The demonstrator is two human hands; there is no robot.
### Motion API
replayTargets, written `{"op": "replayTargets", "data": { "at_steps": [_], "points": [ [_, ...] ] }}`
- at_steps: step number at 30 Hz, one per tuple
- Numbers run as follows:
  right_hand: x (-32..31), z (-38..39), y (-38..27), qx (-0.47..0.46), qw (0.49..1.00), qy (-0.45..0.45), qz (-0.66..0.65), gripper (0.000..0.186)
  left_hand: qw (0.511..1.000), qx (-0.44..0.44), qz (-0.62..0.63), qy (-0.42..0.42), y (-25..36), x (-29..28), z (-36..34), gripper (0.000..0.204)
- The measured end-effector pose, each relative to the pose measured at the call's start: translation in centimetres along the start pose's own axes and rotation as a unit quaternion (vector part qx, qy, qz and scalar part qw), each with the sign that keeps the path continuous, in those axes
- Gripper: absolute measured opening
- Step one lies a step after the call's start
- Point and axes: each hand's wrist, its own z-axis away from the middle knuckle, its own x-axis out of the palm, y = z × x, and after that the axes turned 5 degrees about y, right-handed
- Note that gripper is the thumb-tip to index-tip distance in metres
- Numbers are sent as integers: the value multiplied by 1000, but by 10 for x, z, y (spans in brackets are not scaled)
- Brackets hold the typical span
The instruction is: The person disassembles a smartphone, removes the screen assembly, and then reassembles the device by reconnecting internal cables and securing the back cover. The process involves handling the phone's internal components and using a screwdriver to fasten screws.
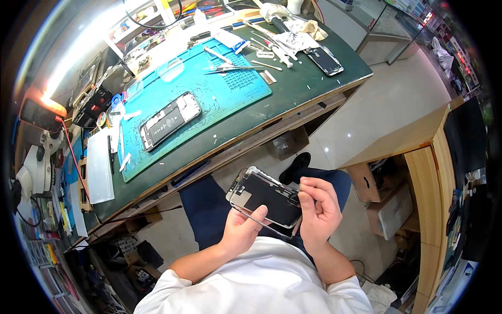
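Over my lap I hold a phone screen assembly (265, 194), its black back turned up, with silvery strips and small cables along its edges. My left hand (241, 230) is closed around its lower left side, the thumb lying on the black back. A thin pale strip (261, 224) runs along the edge nearest me, partly apart from it. At the right end, my right hand (320, 212) has thumb and forefinger pinched together beside the small cables. Whatever sits between those fingertips is too small to make out.
An opened phone (170, 120) with its battery exposed lies on the blue repair mat (209, 112). Tweezers (232, 68), a white tube (230, 40) and a second phone part (324, 60) lie farther back on the green bench (314, 86). A wooden cabinet (426, 172) stands right.
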Motion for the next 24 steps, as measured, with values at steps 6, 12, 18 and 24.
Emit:
{"op": "replayTargets", "data": {
  "at_steps": [6, 12, 18, 24],
  "points": [
    [-2, 2, 5, 84, 995, -7, -62, 10, 999, -5, 16, -44, 5, 1, 3, 30],
    [0, 3, 8, 53, 998, -6, -39, 10, 993, 21, 18, -115, -1, -9, 3, 39],
    [-2, 4, 8, 50, 997, -13, -49, 12, 991, 7, 33, -133, 6, -4, 4, 49],
    [-6, 4, 7, 64, 995, -39, -67, 11, 991, 12, 24, -135, 3, -8, 4, 49]
  ]
}}
